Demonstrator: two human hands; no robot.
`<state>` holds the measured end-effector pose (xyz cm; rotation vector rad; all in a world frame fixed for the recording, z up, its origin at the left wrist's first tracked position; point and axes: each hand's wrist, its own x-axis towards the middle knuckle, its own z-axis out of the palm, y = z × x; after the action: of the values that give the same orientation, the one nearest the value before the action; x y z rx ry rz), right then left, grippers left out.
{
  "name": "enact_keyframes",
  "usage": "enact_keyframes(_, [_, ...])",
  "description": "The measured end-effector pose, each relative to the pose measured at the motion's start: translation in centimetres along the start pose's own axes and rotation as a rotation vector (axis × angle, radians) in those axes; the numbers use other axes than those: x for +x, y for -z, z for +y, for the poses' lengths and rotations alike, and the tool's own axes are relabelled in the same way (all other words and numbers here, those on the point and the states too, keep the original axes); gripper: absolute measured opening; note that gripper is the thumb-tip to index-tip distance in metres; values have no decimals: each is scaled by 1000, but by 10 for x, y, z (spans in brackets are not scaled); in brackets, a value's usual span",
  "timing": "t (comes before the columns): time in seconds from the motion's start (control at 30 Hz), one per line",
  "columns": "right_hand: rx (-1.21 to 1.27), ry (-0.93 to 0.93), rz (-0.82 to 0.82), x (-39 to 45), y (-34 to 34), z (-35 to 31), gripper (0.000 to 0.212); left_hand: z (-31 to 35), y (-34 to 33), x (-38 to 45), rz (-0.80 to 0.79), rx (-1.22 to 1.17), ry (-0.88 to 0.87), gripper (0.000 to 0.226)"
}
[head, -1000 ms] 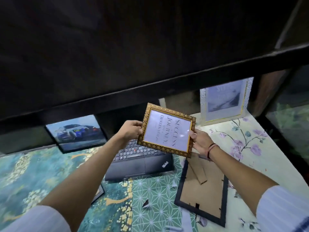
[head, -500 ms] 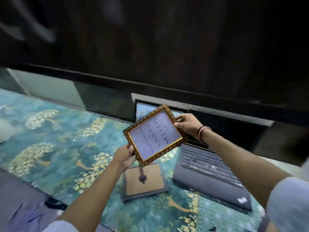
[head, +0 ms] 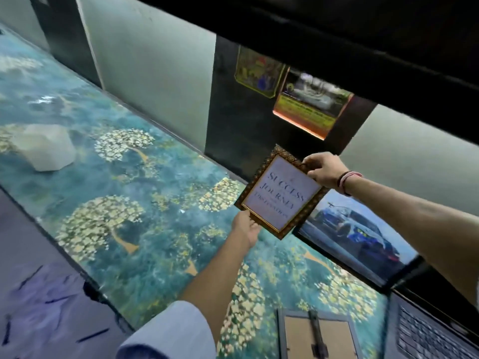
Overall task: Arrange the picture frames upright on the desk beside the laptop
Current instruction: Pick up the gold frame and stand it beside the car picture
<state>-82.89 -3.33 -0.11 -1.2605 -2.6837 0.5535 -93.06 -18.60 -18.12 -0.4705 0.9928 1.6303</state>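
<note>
A gold ornate picture frame (head: 281, 193) with a "Success Journey" print is held tilted above the desk, near the dark back wall. My left hand (head: 245, 228) grips its lower left edge. My right hand (head: 324, 171) grips its upper right corner. The laptop (head: 425, 330) lies at the lower right, only part of its keyboard showing. A car picture (head: 363, 234) leans upright against the back wall, just right of the held frame. Another frame (head: 317, 335) lies face down at the bottom, its brown back and stand showing.
The desk (head: 129, 203) has a teal cover with pale tree patterns. A white lumpy object (head: 44, 149) sits at the far left. Two colourful pictures (head: 308, 99) hang on the dark wall panel above. A dark shelf overhangs the top. The desk's front edge runs along the lower left.
The view has swung left along the desk. Both hands have carried the gold frame left, away from the laptop and towards the back wall, beside the car picture.
</note>
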Motion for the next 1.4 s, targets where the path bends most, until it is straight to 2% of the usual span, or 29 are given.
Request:
enact_keyframes(0.23, [-59, -30, -32, 54, -23, 12, 37, -6, -5, 68, -52, -81, 112, 39])
enact_keyframes(0.43, [-50, -24, 0, 67, -30, 22, 36, -12, -11, 85, -50, -66, 88, 37])
enact_keyframes(0.5, [-20, -37, 35, 66, -31, 25, 34, -12, -14, 86, -64, -82, 77, 27])
enact_keyframes(0.63, [-55, -4, 117, 55, -40, 33, 30, -10, -24, 75, -72, -120, 70, 63])
enact_keyframes(0.77, [-215, 120, 172, 45, -51, 36, 34, -12, -35, 69, -71, -147, 66, 66])
enact_keyframes(0.97, [-393, 48, 132, 40, -56, 31, 59, -21, -33, 69, -70, -175, 16, 64])
enact_keyframes(1.27, [-237, 75, 22, 29, -53, 41, 73, -27, -31, 66, -100, -146, -7, 67])
enact_keyframes(1.4, [-208, 110, 118, 2, -59, 45, 63, -32, -23, 60, -132, -89, 5, 66])
